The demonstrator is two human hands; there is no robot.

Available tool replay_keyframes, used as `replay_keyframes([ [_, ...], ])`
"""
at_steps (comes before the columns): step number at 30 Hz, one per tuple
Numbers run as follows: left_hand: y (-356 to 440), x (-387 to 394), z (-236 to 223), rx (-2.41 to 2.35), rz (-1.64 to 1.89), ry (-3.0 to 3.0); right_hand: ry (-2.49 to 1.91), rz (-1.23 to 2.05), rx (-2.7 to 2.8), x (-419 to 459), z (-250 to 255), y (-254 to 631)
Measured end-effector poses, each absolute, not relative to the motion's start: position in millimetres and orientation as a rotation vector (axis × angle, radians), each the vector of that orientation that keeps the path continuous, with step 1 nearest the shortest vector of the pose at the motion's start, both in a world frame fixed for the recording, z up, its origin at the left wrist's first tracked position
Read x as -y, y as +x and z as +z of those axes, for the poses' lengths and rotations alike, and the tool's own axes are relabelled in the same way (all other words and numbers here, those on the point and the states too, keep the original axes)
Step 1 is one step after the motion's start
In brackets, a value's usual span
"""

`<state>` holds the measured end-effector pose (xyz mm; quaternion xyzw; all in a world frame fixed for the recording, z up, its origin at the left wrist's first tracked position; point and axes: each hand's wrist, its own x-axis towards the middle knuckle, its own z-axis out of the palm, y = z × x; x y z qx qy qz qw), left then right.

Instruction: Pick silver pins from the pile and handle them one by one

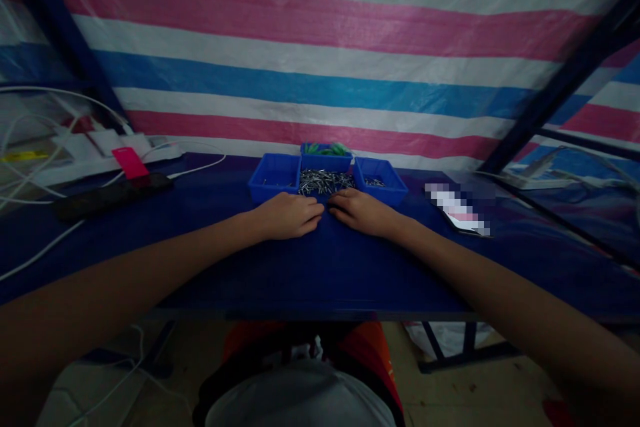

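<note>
A pile of small, slim metal pieces lies on the blue table, too small to name exactly. Just in front of its left side is my left hand, closed, fingers pressed together and curled down. My right hand faces it across a narrow gap, also closed, with its fingertips at the pile's near edge. Whatever either hand pinches is hidden. Beside the pile stand a left blue bin with a few small bits inside and a right blue bin holding some metal pieces. Behind it, another blue bin contains green items.
A phone with a lit, blurred screen lies to the right. On the left are a dark, flat object, a pink card, and white cables around a power strip. A striped sheet hangs behind the table.
</note>
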<state>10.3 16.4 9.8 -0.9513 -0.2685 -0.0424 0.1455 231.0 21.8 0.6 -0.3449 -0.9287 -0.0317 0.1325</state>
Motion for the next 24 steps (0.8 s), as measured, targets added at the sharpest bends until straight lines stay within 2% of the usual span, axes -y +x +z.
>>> replay_keyframes([
  [24, 10.4, -17.4, 10.2, 0.751, -0.148, -2.752, -1.047, -0.14, 2.696, -16.5, 1.7, 234.9],
])
